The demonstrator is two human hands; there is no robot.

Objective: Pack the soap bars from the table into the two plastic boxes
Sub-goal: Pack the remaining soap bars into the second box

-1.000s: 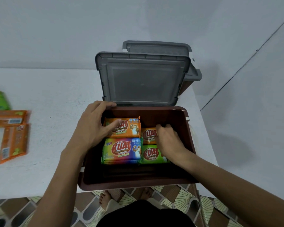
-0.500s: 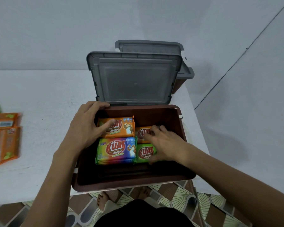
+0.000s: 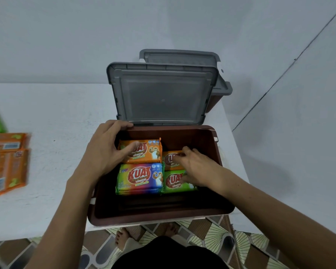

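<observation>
Arranging soap packs inside the near brown box [image 3: 163, 214] at centre frame, both hands down in it; head view only. Left hand [image 3: 107, 152] sits at the box's upper-left corner, fingers loosely spread over the rim, thumb pressing on the orange pack [image 3: 149, 150], probably pinning it so the row keeps its line; not gripping anything closed. Right hand [image 3: 196, 169] lies over the two smaller packs at right, fingertips on the small orange pack [image 3: 170, 159] and palm over the green pack [image 3: 175, 183]; looks like nudging them snug against the multicolour pack [image 3: 140, 178] at lower centre; whether it pinches one or just pushes, cannot tell. Four packs lie flat, touching, in the upper part of the box; lower strip of the floor is bare, room for more. Grey lid [image 3: 161, 94] stands open behind, out of the way; second box [image 3: 214, 100] sits behind it at upper right, lid up too, contents hidden. More soap bars [image 3: 8, 162] wait on the white table [image 3: 56, 113] at far left, orange ones plus a green one at the edge, blurred; packing partway done, judged.
</observation>
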